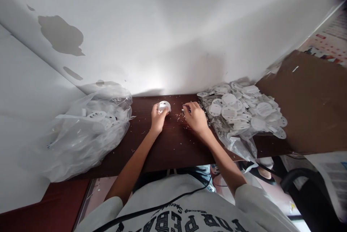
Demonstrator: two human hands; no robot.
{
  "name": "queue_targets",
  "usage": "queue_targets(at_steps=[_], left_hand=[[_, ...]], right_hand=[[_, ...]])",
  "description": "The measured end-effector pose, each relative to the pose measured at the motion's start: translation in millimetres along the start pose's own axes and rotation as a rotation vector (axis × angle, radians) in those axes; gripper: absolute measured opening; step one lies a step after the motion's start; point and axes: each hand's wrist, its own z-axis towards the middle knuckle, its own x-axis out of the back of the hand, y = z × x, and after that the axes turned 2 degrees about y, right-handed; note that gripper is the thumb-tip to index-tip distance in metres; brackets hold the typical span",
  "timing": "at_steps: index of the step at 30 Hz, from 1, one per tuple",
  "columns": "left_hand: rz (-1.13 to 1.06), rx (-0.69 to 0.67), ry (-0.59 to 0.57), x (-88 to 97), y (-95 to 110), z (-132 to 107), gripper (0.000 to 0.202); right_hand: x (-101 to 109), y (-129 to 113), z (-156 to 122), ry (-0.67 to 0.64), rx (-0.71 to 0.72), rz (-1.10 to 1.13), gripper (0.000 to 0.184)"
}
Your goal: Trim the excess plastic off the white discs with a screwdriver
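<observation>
Disc [164, 105] in the left hand [157, 119] is white and round.

A pale wall [179, 18] fills twelve o'clock, with grey patches [61, 34] at ten. A brown panel [317, 105] stands at three, a red surface [65, 197] at eight.

The lower part of the round white plastic disc [164, 105] is covered by the left hand [157, 119]. The small dark-bluish item [189, 110] is mostly hidden by the right hand [196, 119]. White flat pieces [101, 118] are blurred by the cloudy plastic bag [89, 148]. Black shirt lettering [192, 224] is cut off below.
</observation>
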Motion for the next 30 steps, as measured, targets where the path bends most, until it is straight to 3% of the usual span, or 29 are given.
queue_targets(at_steps=[2,5,10,14,18,26,30], left_hand=[[-0.103,0.093,0.001,5.2,1.2,7.3,0.057],[-0.132,0.119,0.01,9.8,1.8,11.6,0.058],[-0.137,0.101,0.021,6.1,0.1,11.5,0.058],[-0.138,0.131,-0.008,4.2,4.1,9.9,0.06],[-0.074,0.056,-0.052,4.9,8.7,5.3,0.062],[-0.176,0.107,-0.126,4.1,2.1,6.1,0.053],[-0.062,-0.007,-0.148,3.8,-0.7,4.5,0.044]], right_hand=[[19.8,21.1,1.5,0.04,-0.016,0.121,0.028],[41.1,57.3,-5.8,0.022,-0.179,0.16,0.039],[42.2,90.7,-25.1,-0.121,-0.235,0.031,0.02],[27.6,80.6,-21.4,-0.167,-0.146,-0.061,0.021],[14.1,56.6,-2.9,-0.193,-0.077,-0.17,0.022],[0.4,33.7,-1.5,-0.261,-0.17,-0.369,0.02],[-2.8,33.4,-2.2,-0.275,-0.154,-0.378,0.021]])
